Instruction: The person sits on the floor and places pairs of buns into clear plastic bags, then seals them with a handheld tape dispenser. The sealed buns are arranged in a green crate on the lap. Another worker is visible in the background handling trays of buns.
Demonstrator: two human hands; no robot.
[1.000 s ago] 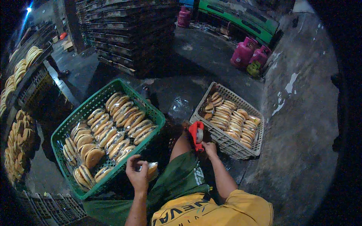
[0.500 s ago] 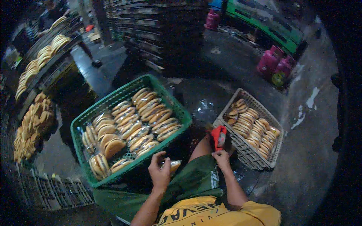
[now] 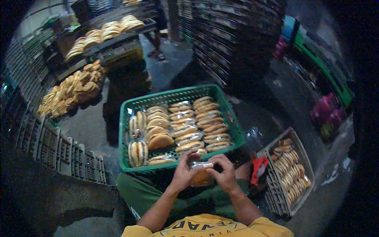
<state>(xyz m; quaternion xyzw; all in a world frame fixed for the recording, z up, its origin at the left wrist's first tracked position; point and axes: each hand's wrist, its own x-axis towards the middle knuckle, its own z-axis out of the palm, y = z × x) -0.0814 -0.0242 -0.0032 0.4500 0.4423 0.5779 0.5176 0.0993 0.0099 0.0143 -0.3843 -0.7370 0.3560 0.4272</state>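
Note:
Above my lap, a round bun in a clear plastic bag (image 3: 201, 179) is held between both hands. My left hand (image 3: 184, 172) pinches one upper corner of the bag. My right hand (image 3: 225, 173) grips the other side, thumb and fingers together. Just beyond them stands a green plastic crate (image 3: 125, 158) with rows of bagged filled buns (image 3: 183, 128). One bun (image 3: 161, 140) lies flat on top of a row. A red packet (image 3: 259, 170) lies to the right of my right hand, near my knee.
A grey crate (image 3: 275, 189) of bagged buns stands at right. Loose buns (image 3: 73, 89) are piled at far left, below a tray of buns (image 3: 102, 33). Tall stacked trays (image 3: 225, 39) rise behind. Pink gas cylinders (image 3: 328, 110) stand far right. A person's foot (image 3: 157, 55) shows at the back.
My right hand has moved left from beside the red packet to the bagged bun. Both hands now hold the bag together. The view has turned right, shifting the crates within the picture.

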